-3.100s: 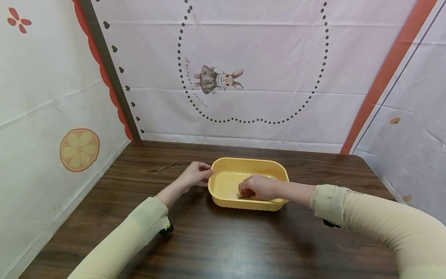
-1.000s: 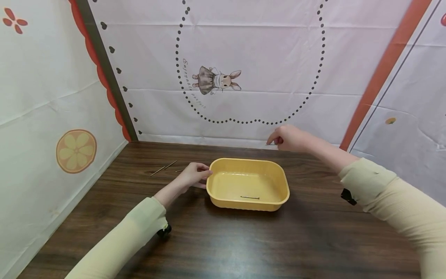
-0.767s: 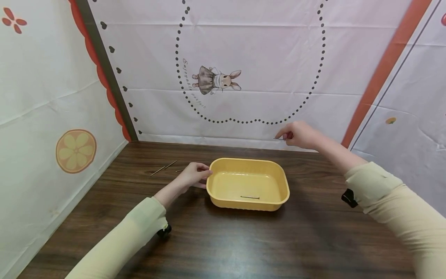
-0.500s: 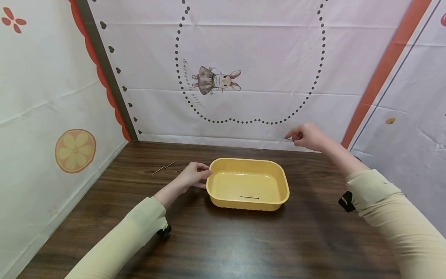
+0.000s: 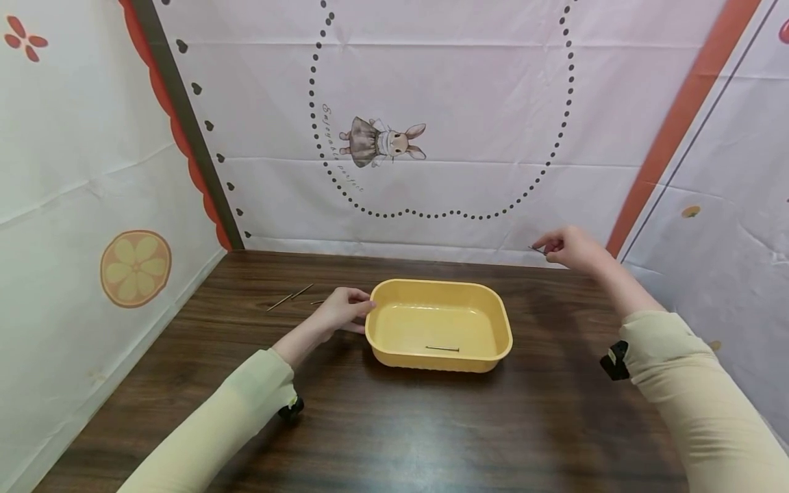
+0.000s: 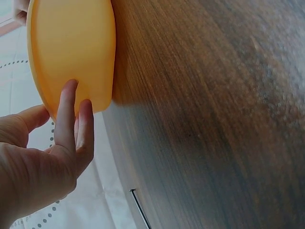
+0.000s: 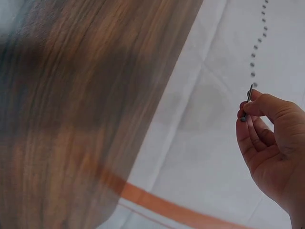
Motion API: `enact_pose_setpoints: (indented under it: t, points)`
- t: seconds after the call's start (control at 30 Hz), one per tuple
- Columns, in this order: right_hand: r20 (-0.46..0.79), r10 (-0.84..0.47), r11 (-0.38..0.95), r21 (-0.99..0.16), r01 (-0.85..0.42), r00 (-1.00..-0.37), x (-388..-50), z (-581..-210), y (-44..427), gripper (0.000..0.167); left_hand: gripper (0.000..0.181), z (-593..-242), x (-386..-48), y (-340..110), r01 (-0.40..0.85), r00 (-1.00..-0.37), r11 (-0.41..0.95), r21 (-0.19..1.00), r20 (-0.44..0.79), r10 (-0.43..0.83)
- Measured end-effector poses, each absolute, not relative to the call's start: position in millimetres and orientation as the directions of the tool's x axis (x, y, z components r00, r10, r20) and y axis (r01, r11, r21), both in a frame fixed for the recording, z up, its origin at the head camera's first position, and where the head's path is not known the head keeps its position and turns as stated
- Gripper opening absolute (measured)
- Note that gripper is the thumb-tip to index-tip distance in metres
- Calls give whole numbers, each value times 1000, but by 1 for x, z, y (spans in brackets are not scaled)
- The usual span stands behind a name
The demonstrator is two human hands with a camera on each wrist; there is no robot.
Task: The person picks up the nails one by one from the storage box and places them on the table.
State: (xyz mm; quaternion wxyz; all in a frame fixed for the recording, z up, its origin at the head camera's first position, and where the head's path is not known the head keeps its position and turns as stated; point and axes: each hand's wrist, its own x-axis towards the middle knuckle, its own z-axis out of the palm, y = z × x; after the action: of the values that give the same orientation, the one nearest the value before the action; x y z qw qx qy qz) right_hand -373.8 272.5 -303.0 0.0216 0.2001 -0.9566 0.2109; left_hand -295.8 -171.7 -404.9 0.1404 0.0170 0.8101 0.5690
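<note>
A yellow plastic basin stands on the table, with one nail lying inside near its front wall. My left hand pinches the basin's left rim. In the left wrist view its thumb is at the rim and its fingers lie against the outer wall. Raised above the table's far right, my right hand pinches a nail between thumb and fingers. That nail's head shows at the lower end in the right wrist view, and its shaft is partly covered.
Two nails lie on the dark wooden table, left of the basin. Another nail is partly hidden behind my left hand. A printed cloth hangs along the table's back edge.
My right hand has left the basin and moved up and to the right, holding a nail. A nail now shows in the basin. My left hand has stayed at the rim.
</note>
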Motion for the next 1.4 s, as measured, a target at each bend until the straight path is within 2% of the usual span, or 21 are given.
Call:
enact_pose_setpoints:
  t: [0.37, 0.53, 0.8, 1.1, 1.4]
  points:
    - [106, -297, 873, -372, -315, -949, -373, -327, 305, 29, 39, -404, -295, -172, -134, -959, 346, 928, -210, 192]
    - [76, -308, 887, -336, -316, -948, -372, -344, 308, 28, 40, -403, -295, -172, -134, -960, 347, 928, -208, 186]
    - [69, -320, 880, -349, -323, -945, -366, -367, 315, 30, 42, -403, -294, -172, -133, -959, 353, 926, -210, 190]
    - [38, -215, 912, -349, -215, -976, -353, -386, 315, 26, 40, -403, -293, -171, -131, -962, 354, 926, -206, 181]
    - [54, -207, 913, -349, -212, -977, -348, -395, 317, 27, 39, -402, -292, -172, -124, -962, 363, 923, -201, 183]
